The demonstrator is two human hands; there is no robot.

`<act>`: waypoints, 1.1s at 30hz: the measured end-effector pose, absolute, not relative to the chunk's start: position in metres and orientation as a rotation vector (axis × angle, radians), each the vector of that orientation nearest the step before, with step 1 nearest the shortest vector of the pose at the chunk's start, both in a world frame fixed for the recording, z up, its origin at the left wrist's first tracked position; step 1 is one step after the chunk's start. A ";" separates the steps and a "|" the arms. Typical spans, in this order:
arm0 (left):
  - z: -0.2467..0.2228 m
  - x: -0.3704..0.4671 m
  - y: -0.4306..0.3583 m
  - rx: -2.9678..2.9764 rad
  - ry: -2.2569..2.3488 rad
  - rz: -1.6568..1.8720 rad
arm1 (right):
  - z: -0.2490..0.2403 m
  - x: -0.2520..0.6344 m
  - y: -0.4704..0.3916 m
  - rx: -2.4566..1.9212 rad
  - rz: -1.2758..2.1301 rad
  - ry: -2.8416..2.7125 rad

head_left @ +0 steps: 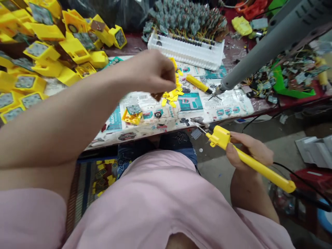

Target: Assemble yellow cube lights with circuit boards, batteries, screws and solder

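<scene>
My right hand [249, 152] is wrapped round a yellow soldering iron [259, 166], its metal tip pointing left at the table's front edge. My left hand [159, 74] hangs over the middle of the work surface with its fingers curled down; a small dark thing shows under them, too unclear to name. Just right of that hand lies a heap of small yellow pieces [172, 97]. A yellow housing with a green circuit board [132, 116] rests on the printed sheet [160, 121] nearer to me. Beyond the heap lies a yellow pen-like tool [198, 84].
Yellow housings [46, 62] pile up at the left. A white foam tray [186, 52] with circuit boards stands at the back. A grey arm [259, 52] slants in from the upper right, near a green tray [293, 86] among wired parts.
</scene>
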State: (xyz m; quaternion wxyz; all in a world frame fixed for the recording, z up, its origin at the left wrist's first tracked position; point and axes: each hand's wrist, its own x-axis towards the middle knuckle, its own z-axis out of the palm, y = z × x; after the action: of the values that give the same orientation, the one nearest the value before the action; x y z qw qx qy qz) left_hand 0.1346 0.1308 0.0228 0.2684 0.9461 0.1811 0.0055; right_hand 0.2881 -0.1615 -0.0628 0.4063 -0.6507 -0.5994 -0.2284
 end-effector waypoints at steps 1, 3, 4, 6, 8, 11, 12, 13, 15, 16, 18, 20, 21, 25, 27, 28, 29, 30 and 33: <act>0.025 0.156 0.128 2.562 0.532 0.022 | -0.063 0.288 -0.163 -1.630 -0.587 -1.508; 0.026 0.194 0.121 2.555 0.556 0.042 | -0.066 0.287 -0.167 -1.617 -0.599 -1.487; 0.026 0.211 0.117 2.549 0.538 0.069 | -0.069 0.287 -0.168 -1.617 -0.595 -1.476; 0.025 0.235 0.113 2.555 0.626 0.101 | -0.074 0.288 -0.168 -1.613 -0.569 -1.467; 0.026 0.242 0.116 2.611 0.631 0.141 | -0.080 0.289 -0.164 -1.581 -0.533 -1.475; 0.030 0.215 0.128 2.680 0.603 0.238 | -0.089 0.289 -0.156 -1.536 -0.486 -1.477; 0.030 0.198 0.133 2.716 0.611 0.256 | -0.092 0.288 -0.154 -1.534 -0.480 -1.460; 0.030 0.178 0.137 2.765 0.630 0.248 | -0.095 0.288 -0.152 -1.538 -0.480 -1.426; 0.024 0.135 0.145 2.855 0.669 0.197 | -0.101 0.287 -0.148 -1.544 -0.499 -1.356; 0.019 0.114 0.147 2.890 0.662 0.163 | -0.102 0.286 -0.146 -1.549 -0.513 -1.326; 0.003 0.075 0.147 2.915 0.504 0.101 | -0.103 0.283 -0.139 -1.560 -0.532 -1.299; -0.015 0.046 0.139 2.883 0.295 0.092 | -0.101 0.278 -0.127 -1.545 -0.541 -1.302; -0.024 0.036 0.134 2.866 0.264 0.104 | -0.099 0.275 -0.120 -1.526 -0.525 -1.304; -0.051 0.022 0.111 2.873 0.387 0.264 | -0.091 0.259 -0.086 -1.432 -0.412 -1.308; -0.059 0.025 0.105 2.856 0.454 0.342 | -0.087 0.251 -0.073 -1.435 -0.420 -1.362; -0.063 0.027 0.103 2.837 0.477 0.381 | -0.086 0.248 -0.068 -1.436 -0.438 -1.419; -0.066 0.028 0.103 2.817 0.493 0.417 | -0.085 0.245 -0.063 -1.433 -0.454 -1.474; -0.069 0.030 0.103 2.801 0.504 0.450 | -0.084 0.243 -0.060 -1.425 -0.464 -1.518; -0.081 0.034 0.103 2.807 0.502 0.559 | -0.085 0.238 -0.052 -1.416 -0.439 -1.566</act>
State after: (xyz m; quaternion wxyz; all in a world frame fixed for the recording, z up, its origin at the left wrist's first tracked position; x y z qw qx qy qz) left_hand 0.0343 0.1033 -0.0806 0.1179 0.9593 0.1715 0.1910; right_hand 0.2376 -0.0522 -0.0852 0.4730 -0.5785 -0.6399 -0.1792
